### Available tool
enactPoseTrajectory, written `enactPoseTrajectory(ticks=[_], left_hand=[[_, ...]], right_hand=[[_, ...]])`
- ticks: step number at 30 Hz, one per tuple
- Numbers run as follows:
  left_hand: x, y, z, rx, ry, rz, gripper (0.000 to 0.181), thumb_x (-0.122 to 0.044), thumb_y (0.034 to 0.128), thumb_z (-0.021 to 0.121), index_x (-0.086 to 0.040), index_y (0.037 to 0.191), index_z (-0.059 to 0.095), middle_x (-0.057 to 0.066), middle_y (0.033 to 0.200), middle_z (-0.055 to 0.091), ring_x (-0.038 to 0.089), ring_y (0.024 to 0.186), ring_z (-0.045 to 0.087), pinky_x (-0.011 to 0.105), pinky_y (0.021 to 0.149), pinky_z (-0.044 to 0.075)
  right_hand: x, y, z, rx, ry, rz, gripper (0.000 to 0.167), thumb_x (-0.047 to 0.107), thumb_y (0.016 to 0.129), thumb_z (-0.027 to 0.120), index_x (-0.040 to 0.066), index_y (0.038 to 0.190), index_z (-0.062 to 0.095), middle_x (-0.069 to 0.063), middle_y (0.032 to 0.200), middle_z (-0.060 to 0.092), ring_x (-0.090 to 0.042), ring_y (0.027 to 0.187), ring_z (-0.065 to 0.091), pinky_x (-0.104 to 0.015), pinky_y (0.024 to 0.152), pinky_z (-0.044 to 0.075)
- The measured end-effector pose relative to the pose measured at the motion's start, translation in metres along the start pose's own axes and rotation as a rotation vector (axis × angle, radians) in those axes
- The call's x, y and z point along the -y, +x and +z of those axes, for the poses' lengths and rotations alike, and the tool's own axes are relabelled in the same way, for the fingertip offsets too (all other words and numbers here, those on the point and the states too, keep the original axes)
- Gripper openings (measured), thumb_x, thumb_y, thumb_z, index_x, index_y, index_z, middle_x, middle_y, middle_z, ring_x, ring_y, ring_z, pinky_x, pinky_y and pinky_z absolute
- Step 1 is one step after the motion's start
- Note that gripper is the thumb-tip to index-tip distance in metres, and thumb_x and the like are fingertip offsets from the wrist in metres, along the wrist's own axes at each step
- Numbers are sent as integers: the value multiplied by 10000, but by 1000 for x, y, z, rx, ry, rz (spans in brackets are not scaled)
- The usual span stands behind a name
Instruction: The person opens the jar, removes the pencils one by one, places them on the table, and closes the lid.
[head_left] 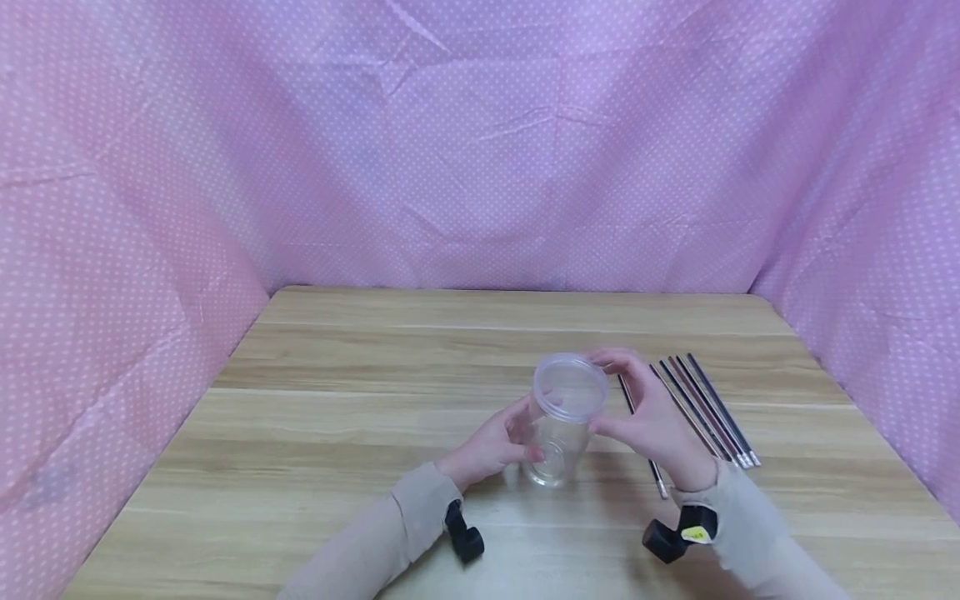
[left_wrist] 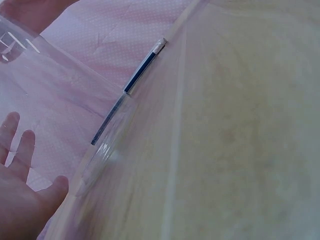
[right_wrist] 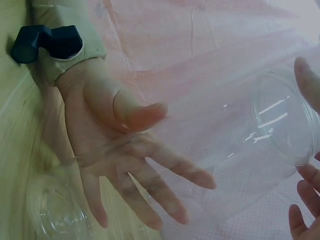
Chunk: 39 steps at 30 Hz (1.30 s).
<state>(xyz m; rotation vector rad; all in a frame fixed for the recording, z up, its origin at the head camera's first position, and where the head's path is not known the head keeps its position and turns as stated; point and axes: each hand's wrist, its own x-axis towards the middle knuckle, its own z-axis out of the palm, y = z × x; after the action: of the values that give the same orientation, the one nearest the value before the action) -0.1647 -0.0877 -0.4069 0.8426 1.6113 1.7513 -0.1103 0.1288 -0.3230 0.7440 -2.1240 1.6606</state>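
Observation:
A clear plastic jar (head_left: pixel 558 433) stands on the table between both hands, its round rim (head_left: pixel 572 387) at the top. Whether a lid covers it I cannot tell. Low on the jar's left side is my left hand (head_left: pixel 491 446), its fingers spread and mostly straight; in the right wrist view this hand (right_wrist: pixel 125 155) shows through the clear wall. My right hand (head_left: pixel 652 417) holds the jar near the rim, thumb in front and bent fingers at the far side. Those fingers (right_wrist: pixel 307 195) also appear at the rim in the right wrist view.
A single dark pencil (head_left: pixel 656 475) lies partly behind the right hand. Farther right, several dark pencils (head_left: pixel 705 408) lie side by side on the wooden table (head_left: pixel 360 367). Pink dotted cloth (head_left: pixel 480 167) hangs behind and along both sides.

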Motion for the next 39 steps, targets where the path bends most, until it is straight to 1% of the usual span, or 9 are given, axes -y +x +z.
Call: enactPoseTrajectory(ticks=[2,4,10,15,17,25,29,35,39], left_hand=[[0,0,0,-2,3,0,844,95,805,622,-120,1511,213,112,1543,289,266,1434,235,465,1185,172],[-1,1,0,-2,5,-1,845,100,806,619,-123,1512,211,111,1544,288,266,1433,237,463,1185,174],[-3,0,0,-3,11,-13,867,104,807,622,-144,1518,194,100,1546,287,263,1432,242,456,1186,177],[-5,0,1,2,-6,-13,873,102,801,625,-133,1519,187,121,1537,301,287,1426,254,467,1180,196],[-4,0,1,6,-15,-14,871,101,801,625,-131,1518,188,121,1539,297,285,1428,247,467,1181,190],[-1,1,0,21,-26,9,867,102,800,619,-124,1517,187,116,1549,272,275,1436,225,467,1186,168],[0,0,0,22,-12,17,858,108,807,615,-121,1516,190,114,1550,270,276,1434,230,472,1182,178],[-2,-1,1,4,2,4,833,100,816,621,-112,1510,212,115,1545,285,278,1432,236,469,1180,189],[-3,-1,1,-12,23,1,814,81,823,632,-101,1505,228,129,1532,307,291,1425,250,474,1174,205]], right_hand=[[-1,1,-1,40,33,22,710,62,693,811,-126,1262,431,6,1276,533,-64,1185,479,-164,1020,360],[-4,2,-4,135,90,44,733,173,795,754,-90,1353,359,-23,1349,480,-82,1228,451,-183,1042,351],[-20,12,-11,413,368,146,727,299,932,570,27,1491,191,-17,1501,346,-167,1343,373,-291,1095,340],[-27,20,-9,514,505,62,667,247,959,488,-8,1488,172,-70,1520,328,-238,1375,336,-347,1119,318],[-28,20,-9,520,522,41,655,246,963,490,-10,1486,190,-66,1508,356,-236,1367,350,-340,1120,320],[-24,14,-8,401,441,140,571,187,901,627,121,1410,376,-11,1373,491,-170,1235,477,-288,1028,420],[-16,13,-3,301,335,132,569,108,831,695,86,1326,416,16,1289,531,-145,1159,507,-252,975,441],[3,6,9,107,52,211,628,-59,724,725,-82,1248,381,-11,1229,534,-61,1111,515,-161,944,417],[13,3,19,-8,-177,256,647,-31,673,785,-63,1211,425,-127,1211,554,-109,1097,511,-236,993,365]])
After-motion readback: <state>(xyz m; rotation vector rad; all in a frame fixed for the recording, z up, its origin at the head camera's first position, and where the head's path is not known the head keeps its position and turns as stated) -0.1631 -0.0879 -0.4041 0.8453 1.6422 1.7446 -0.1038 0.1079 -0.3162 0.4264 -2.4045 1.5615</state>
